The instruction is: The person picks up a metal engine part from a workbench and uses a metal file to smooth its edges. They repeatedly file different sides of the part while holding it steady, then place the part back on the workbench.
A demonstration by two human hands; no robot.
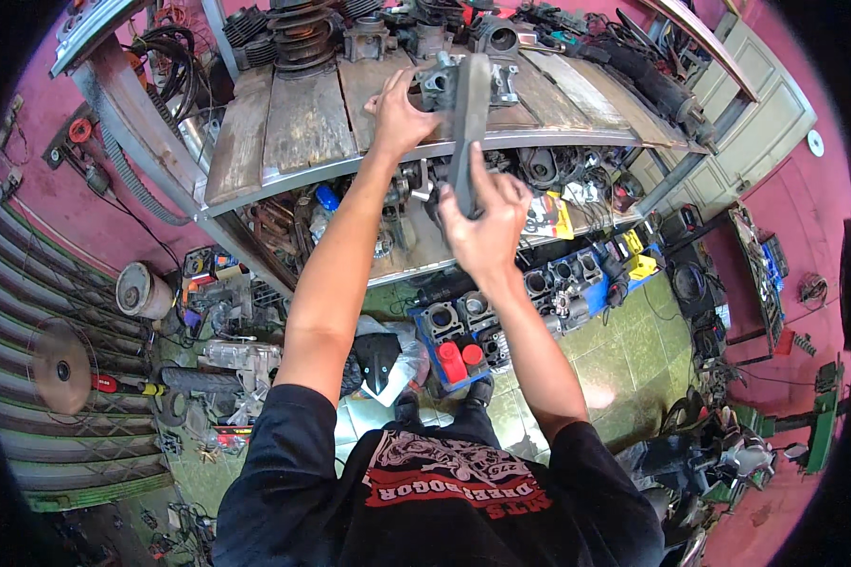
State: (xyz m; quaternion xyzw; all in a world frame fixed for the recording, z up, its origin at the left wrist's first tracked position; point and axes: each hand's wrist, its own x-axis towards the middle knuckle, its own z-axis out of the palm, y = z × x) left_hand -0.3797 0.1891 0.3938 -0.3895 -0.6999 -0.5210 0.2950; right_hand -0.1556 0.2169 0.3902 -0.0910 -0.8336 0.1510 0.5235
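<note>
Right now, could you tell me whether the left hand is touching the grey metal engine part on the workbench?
Touching. The head view shows the left hand with its fingers curled against the side of the grey metal engine part on the wooden workbench.

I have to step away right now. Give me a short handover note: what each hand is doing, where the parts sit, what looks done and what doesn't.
Left hand: gripping the grey metal engine part on the wooden bench top, steadying it.
Right hand: closed around the lower end of a long flat grey bar, whose upper end rests against the engine part.
Done: part is on the bench with the bar set on it.
Left: cannot tell how far the work on the part has got. More engine parts crowd the shelf below and the blue tray on the floor.
</note>
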